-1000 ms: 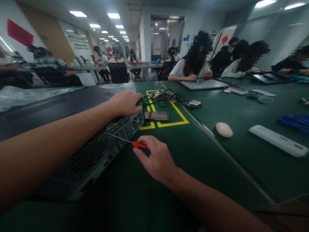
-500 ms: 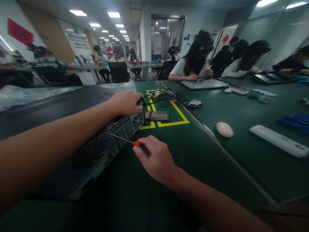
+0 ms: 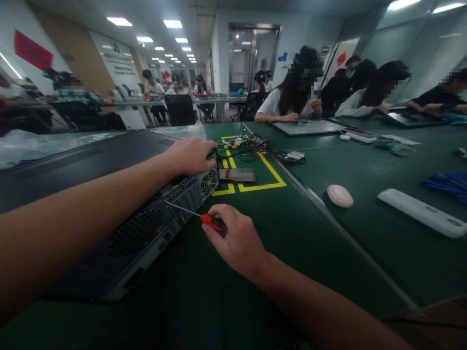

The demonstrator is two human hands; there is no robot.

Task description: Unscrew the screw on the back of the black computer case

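Observation:
A black desktop computer case (image 3: 87, 160) lies on its side on the green table, its metal back panel with fan grille and slots turned towards the right. My left hand (image 3: 191, 154) grips the case's far rear corner, its thumb and fingers bent over the edge. In my right hand (image 3: 237, 238) is a screwdriver (image 3: 208, 218) with a red and black handle, pinched between thumb and fingers. Its thin shaft points left, and the tip meets the back panel near the slots. Whether a screw sits under the tip I cannot make out.
Beyond the case lie a small flat box (image 3: 237, 175), yellow tape (image 3: 262, 185) and tangled cables (image 3: 255, 143). A pale mouse (image 3: 340, 195), a long white device (image 3: 419, 211) and blue cloth (image 3: 447, 184) are on the right. Clear plastic sheeting (image 3: 25, 143) lies behind the case. Co-workers sit opposite.
The screwdriver's handle appears slightly turned in my right hand, with its tip still at the back panel. My left hand has stayed on the case.

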